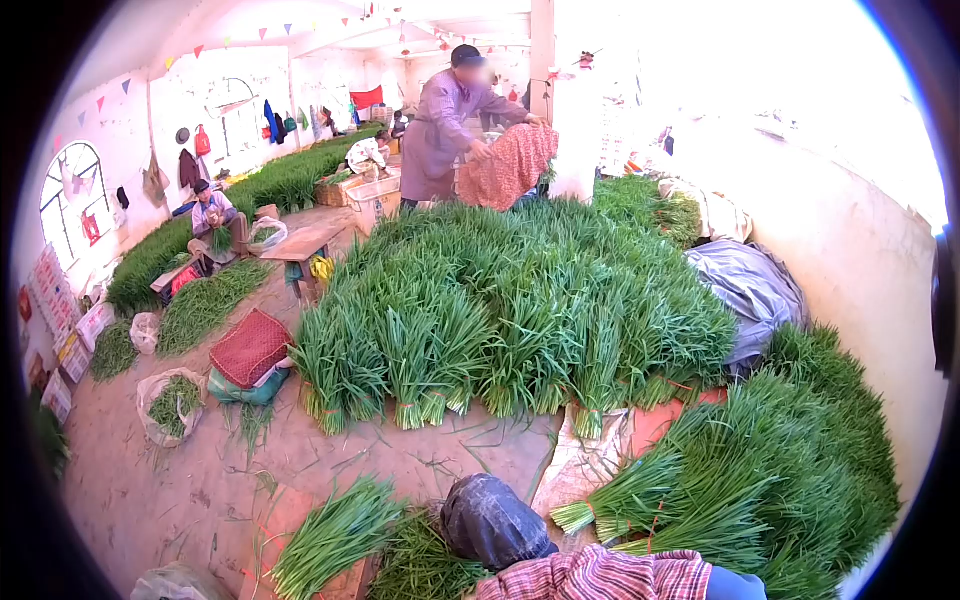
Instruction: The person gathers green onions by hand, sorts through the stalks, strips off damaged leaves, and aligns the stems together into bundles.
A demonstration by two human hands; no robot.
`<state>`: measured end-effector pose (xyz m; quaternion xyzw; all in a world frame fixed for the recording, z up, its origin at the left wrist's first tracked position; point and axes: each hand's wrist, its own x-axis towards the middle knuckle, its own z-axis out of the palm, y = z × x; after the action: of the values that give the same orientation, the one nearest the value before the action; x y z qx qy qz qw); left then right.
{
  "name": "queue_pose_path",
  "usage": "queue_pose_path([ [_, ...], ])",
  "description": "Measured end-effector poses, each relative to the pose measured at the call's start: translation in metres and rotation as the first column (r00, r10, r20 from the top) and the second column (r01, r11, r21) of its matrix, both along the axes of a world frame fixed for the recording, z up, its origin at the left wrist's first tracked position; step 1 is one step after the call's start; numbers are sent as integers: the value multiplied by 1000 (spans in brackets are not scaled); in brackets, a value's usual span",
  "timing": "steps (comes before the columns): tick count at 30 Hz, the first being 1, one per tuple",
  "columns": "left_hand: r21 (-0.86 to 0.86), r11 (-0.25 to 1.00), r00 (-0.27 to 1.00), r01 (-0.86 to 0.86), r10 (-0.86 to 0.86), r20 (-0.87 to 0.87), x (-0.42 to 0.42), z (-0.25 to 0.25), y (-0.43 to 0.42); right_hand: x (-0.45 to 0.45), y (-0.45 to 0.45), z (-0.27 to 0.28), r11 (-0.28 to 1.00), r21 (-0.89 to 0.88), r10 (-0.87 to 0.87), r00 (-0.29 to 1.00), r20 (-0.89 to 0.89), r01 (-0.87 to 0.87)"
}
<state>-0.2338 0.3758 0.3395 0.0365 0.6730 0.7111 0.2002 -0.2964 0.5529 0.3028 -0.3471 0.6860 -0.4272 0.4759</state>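
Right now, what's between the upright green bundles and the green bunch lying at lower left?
In the head view, floor strewn with a few stray green blades.

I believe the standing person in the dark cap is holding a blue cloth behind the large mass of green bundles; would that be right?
Not quite: the head view shows that the cloth is reddish and patterned, not blue. The standing person in the dark cap does hold it behind the green bundles.
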Motion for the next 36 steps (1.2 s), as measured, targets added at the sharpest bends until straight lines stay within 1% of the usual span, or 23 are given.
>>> queue_pose_path([
  [2, -21, 1000, 1000, 3, -3, 31, -3, -6, -5, -7, 2, 1, 993, -94, -74, 997, 37, 77],
  [4, -19, 1000, 999, 0, 1, 48, -2, -2, -5, -12, -3, -1, 973, -174, -140, 987, 80, 152],
  [7, -17, 1000, 998, 3, -2, 58, -2, -2, -4, -19, -6, -10, 911, -270, -274, 947, 166, 311],
  [11, -18, 1000, 997, 11, -9, 73, 1, -3, -4, -24, -18, -24, 753, -369, -446, 835, 323, 545],
  [15, -6, 1000, 996, 18, -17, 86, 3, -5, -3, -22, -31, -31, 583, -399, -548, 705, 450, 708],
  [20, 5, 1000, 994, 30, -30, 101, 5, -6, -4, -20, -48, -34, 411, -401, -612, 573, 544, 819],
  [26, 16, 999, 992, 46, -48, 120, 6, -9, -4, -18, -65, -36, 290, -400, -655, 485, 579, 869],
  [30, 35, 998, 989, 48, -52, 137, 8, -14, -7, -18, -69, -40, 271, -417, -690, 478, 544, 867],
  [32, 46, 998, 987, 32, -39, 155, 14, -15, -11, -25, -68, -47, 319, -450, -705, 526, 475, 834],
  [33, 59, 998, 985, 20, -30, 169, 18, -17, -13, -32, -64, -51, 408, -506, -657, 629, 414, 760],
  [34, 77, 997, 983, 10, -24, 179, 22, -18, -16, -36, -55, -43, 532, -504, -672, 701, 237, 680],
  [35, 98, 995, 982, -2, -17, 189, 28, -20, -21, -44, -46, -32, 648, -482, -649, 759, 55, 589],
  [36, 125, 992, 979, -19, -7, 206, 35, -25, -25, -49, -43, -33, 669, -451, -673, 739, -29, 591],
])
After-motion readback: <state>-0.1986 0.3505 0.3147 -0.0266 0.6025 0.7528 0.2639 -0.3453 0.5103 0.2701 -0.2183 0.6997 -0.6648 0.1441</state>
